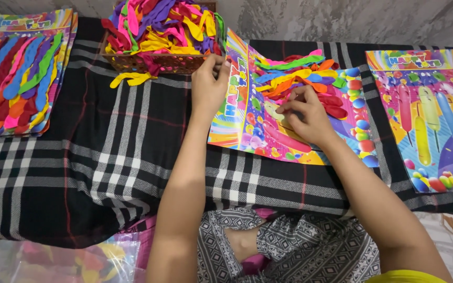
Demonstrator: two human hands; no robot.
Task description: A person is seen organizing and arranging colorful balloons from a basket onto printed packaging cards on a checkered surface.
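Two hands at work | left hand (209, 84) pinching printed balloon card (247, 112) edge | right hand (305, 115) fingers pressed together on uninflated balloons (294, 73)

finished card stack (19, 68): cut by left edge | basket (158, 62): rim hidden under balloons (158, 26)

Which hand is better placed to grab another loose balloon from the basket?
Left. The left hand sits at the basket edge, beside the balloons; the right hand is pressing balloons onto the card, farther away.
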